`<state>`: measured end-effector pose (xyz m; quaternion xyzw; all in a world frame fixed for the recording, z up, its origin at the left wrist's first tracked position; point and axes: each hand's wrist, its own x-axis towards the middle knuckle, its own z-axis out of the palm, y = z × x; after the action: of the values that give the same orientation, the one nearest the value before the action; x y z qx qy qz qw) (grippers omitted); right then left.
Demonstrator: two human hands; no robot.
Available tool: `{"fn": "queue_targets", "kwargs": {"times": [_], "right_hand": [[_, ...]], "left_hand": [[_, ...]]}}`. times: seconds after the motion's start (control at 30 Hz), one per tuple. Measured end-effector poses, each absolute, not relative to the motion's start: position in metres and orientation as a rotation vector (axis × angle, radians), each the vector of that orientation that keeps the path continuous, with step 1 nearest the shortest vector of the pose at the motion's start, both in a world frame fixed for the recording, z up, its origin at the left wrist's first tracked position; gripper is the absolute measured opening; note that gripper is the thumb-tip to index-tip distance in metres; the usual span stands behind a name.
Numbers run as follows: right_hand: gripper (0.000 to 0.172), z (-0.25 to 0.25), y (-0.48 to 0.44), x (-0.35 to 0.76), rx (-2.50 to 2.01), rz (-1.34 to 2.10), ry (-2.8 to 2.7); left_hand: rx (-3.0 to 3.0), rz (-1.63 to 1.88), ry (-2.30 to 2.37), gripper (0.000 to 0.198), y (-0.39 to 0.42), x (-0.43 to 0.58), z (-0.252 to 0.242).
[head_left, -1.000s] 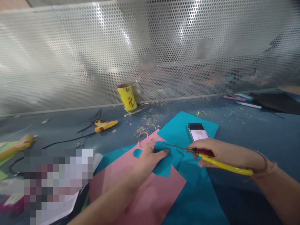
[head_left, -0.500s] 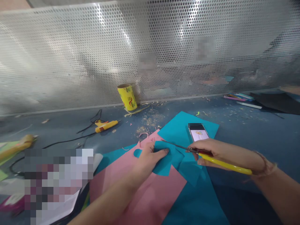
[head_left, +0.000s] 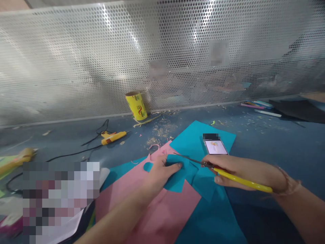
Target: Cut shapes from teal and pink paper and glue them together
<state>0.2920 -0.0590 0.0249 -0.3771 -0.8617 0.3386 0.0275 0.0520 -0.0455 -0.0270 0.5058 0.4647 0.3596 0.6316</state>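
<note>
My left hand (head_left: 161,173) grips a small piece of blue paper (head_left: 175,183), thumb on top and fingers partly hidden beneath. In my right hand (head_left: 233,169) is a pair of scissors (head_left: 241,180) with yellow handles, its blades pointing left along the upper edge of that piece. Whether the blades are apart is hard to make out. Under both hands lie a pink sheet (head_left: 147,222) with a ragged upper edge and larger blue sheets (head_left: 215,223). A phone (head_left: 215,146) with a lit screen rests on the blue paper just beyond my right hand.
A yellow glue gun (head_left: 114,137) with a black cord lies at the left. Near the perforated metal panel (head_left: 101,67) stands a yellow tube (head_left: 137,106), with scraps around it. Pens (head_left: 259,104) and black paper (head_left: 297,110) are at far right; a blurred-out item (head_left: 61,200) is at lower left.
The view has shifted very slightly. Both hands, the scissors and the blue piece stay almost in the same place; a little more of the phone screen shows.
</note>
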Motion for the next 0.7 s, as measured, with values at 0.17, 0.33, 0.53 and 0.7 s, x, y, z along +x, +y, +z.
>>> {"fn": "queue_targets", "kwargs": {"times": [0.17,0.33,0.53,0.7], "right_hand": [[0.03,0.027,-0.062,0.29,-1.15,1.069,-2.64],[0.027,0.023,-0.062,0.289,-1.111,1.04,-2.641],[0.029,0.011,-0.057,0.29,-1.058,0.905,-2.606],[0.03,0.018,-0.057,0.288,-1.134,0.914,-2.63]], "left_hand": [[1.173,0.756,1.076,0.013,-0.047,0.054,-0.023],[1.183,0.73,1.09,0.015,-0.046,0.053,-0.026],[1.207,0.721,1.116,0.019,-0.045,0.053,-0.028],[1.213,0.715,1.153,0.026,-0.045,0.054,-0.03]]}}
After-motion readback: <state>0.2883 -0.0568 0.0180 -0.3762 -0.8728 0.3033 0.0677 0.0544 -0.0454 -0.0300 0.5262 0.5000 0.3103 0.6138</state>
